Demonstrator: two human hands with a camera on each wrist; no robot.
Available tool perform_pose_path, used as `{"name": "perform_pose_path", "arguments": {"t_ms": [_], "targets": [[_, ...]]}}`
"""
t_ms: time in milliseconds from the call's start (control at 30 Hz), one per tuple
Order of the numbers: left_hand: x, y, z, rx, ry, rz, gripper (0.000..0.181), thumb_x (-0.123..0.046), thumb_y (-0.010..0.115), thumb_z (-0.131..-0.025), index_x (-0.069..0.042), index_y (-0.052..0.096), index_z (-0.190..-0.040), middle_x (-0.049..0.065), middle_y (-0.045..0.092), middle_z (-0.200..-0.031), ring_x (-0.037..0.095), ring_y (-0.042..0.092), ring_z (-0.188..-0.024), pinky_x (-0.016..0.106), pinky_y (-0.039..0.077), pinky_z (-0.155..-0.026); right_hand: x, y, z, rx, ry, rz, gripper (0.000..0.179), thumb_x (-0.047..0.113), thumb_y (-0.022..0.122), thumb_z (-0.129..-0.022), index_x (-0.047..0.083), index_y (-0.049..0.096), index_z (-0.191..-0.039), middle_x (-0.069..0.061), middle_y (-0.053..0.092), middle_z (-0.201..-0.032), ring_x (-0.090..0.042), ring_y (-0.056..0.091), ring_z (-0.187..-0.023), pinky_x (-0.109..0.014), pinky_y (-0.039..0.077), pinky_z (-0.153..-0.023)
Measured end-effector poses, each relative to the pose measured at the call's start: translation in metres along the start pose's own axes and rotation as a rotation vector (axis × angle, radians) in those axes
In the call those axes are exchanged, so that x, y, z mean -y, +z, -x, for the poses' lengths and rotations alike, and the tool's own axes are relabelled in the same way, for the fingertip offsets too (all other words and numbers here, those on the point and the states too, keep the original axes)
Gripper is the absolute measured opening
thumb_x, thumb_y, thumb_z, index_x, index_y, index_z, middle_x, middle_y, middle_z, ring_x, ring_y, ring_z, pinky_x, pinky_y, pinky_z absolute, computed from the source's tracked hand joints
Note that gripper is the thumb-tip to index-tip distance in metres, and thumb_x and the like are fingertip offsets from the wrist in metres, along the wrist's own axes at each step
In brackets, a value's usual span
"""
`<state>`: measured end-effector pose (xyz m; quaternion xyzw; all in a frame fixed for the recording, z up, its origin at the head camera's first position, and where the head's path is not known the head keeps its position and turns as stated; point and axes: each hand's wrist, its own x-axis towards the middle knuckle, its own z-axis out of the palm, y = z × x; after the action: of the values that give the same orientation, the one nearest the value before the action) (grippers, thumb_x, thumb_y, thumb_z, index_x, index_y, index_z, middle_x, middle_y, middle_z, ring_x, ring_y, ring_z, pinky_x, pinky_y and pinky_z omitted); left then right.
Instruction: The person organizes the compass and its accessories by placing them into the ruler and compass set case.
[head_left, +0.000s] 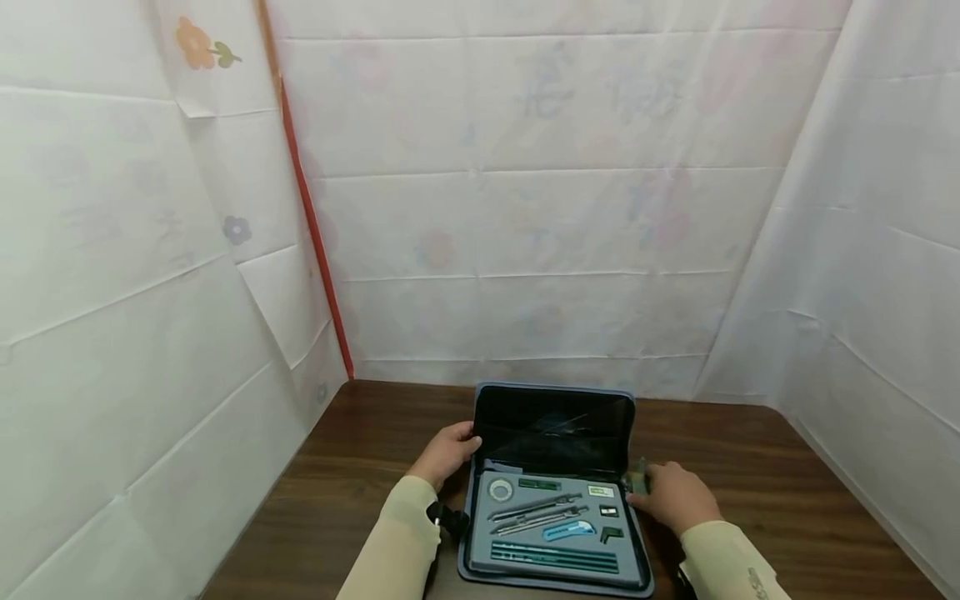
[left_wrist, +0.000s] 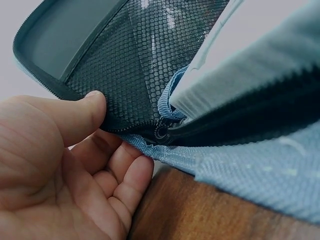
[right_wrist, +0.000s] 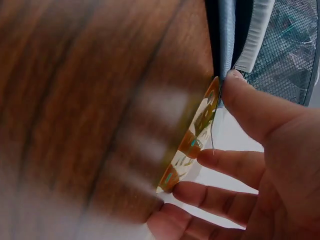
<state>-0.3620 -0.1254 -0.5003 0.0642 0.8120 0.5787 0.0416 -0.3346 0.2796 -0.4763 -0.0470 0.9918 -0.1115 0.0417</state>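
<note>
An open zip case (head_left: 553, 429) of blue-grey fabric lies on the table, its black mesh-lined lid raised. Its grey tray (head_left: 630, 554) holds two metal compasses (head_left: 534, 507), green pencils (head_left: 553, 557), a blue cutter (head_left: 568, 531), a white ring-shaped roll (head_left: 500, 490), an eraser (head_left: 601, 491) and a sharpener (head_left: 608, 511). At the lid's left edge my left hand (head_left: 447, 454) pinches the zipped rim, thumb on the mesh side (left_wrist: 112, 75). My right hand (head_left: 678, 497) is at the case's right side, holding a small orange, white and green patterned card (right_wrist: 192, 140) between thumb and fingers. The thumb tip meets the case edge.
The dark brown wooden table (head_left: 780, 492) extends to both sides of the case. White sheets (head_left: 525, 208) hang behind it and on the left and right. A red strip (head_left: 315, 225) runs down the back left corner.
</note>
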Motion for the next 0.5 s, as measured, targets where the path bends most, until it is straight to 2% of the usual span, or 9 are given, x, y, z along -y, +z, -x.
{"name": "perform_pose_path", "arguments": {"t_ms": [167,367,500], "targets": [[-0.0008,0.0003,-0.0024,0.000,0.010,-0.001,0.029,-0.019,0.056,-0.111,-0.010,0.069,-0.136,0.009,0.071,-0.135,0.026,0.063,-0.125,0.053,0.051,-0.107,0.0019,0.0012,0.0010,-0.016,0.012,0.008,0.072,0.051,0.083,-0.089,-0.003,0.068,-0.134,-0.027,0.072,-0.123,-0.047,0.070,-0.105,-0.062,0.058,-0.086],[0.0021,0.0005,-0.0009,-0.003,0.006,-0.014,0.030,-0.017,0.056,-0.111,-0.010,0.068,-0.137,0.010,0.070,-0.137,0.026,0.063,-0.126,0.053,0.051,-0.107,0.0018,0.0058,0.0037,-0.036,0.044,-0.033,0.068,0.041,0.088,-0.087,-0.004,0.067,-0.133,-0.020,0.075,-0.110,-0.035,0.071,-0.092,-0.057,0.058,-0.078],[0.0023,0.0001,-0.0012,-0.004,0.018,-0.012,0.029,-0.017,0.056,-0.111,-0.010,0.069,-0.135,0.010,0.070,-0.135,0.025,0.063,-0.122,0.052,0.052,-0.106,0.0022,0.0055,0.0065,-0.070,0.055,-0.041,0.067,0.035,0.092,-0.084,-0.005,0.067,-0.131,-0.023,0.070,-0.108,-0.035,0.068,-0.087,-0.056,0.057,-0.072]]}}
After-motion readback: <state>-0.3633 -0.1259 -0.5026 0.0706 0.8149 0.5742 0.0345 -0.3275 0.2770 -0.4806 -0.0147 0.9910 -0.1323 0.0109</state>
